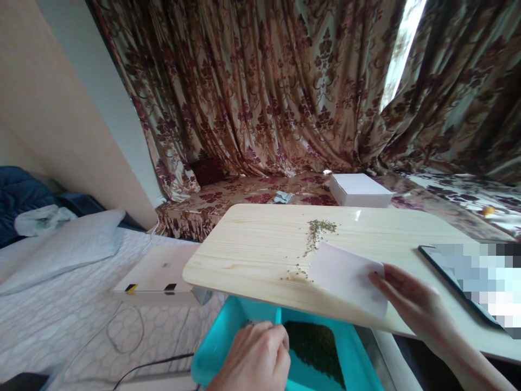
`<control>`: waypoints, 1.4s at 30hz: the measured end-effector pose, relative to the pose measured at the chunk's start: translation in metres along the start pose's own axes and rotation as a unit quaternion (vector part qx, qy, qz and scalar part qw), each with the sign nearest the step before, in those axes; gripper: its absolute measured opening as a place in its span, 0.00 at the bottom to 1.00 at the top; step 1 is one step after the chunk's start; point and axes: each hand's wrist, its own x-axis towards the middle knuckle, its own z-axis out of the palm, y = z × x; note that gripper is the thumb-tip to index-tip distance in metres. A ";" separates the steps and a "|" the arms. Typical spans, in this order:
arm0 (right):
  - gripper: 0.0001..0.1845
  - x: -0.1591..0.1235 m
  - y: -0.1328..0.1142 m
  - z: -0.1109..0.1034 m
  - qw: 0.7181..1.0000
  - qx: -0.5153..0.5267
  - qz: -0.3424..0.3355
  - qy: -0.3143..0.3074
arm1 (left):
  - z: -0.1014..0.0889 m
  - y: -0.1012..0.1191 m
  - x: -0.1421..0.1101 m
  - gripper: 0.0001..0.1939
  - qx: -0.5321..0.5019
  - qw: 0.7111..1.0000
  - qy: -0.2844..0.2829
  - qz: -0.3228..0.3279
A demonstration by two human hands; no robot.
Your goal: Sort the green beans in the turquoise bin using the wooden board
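Observation:
My right hand (411,301) rests on a white sheet of paper (345,278) that lies flat on a pale wooden tabletop (252,250), its fingers pressed on the paper's right edge. Small green-brown seeds (315,233) are scattered in a trail just beyond the paper's far left corner. My left hand (256,355) is curled closed on the rim of a turquoise plastic tray (220,342) held below the table's front edge. A dark heap of the same seeds (315,345) lies in the tray's right compartment.
A tablet (468,277) with a blurred screen lies at the table's right. A white box (358,190) sits on the patterned cushion behind. A flat white box (157,271), a pillow (69,241) and cables (130,331) lie on the bed at left. Curtains hang behind.

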 end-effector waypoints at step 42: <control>0.26 0.002 -0.006 0.065 0.988 0.016 -0.025 -0.151 | -0.024 -0.029 -0.020 0.15 0.018 0.998 0.025 -0.052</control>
